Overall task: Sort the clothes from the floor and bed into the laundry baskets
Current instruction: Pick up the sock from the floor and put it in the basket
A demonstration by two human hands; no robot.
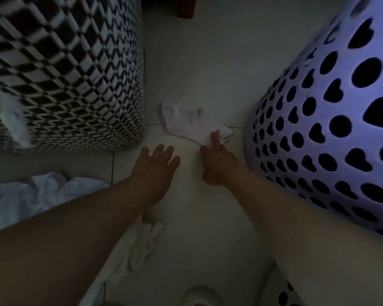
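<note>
The right hand [217,162] pinches the near edge of a white sock [186,122] lying flat on the pale tiled floor [203,62], its grip pressed onto the fabric. Left of the sock, the left hand [155,166] hovers with fingers spread, holding nothing. Right of the sock stands a lavender laundry basket [332,129] with heart-shaped holes; left of it, a black-and-white patterned basket [64,74]. Nearer than the sock lies white clothing [31,195].

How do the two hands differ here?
The right hand touches the white sock on the floor, fingers curled at its edge; the left hand touches nothing. The left hand's fingers are spread open; the right hand's are bunched. Both are bare and reach forward over the pale floor.
</note>
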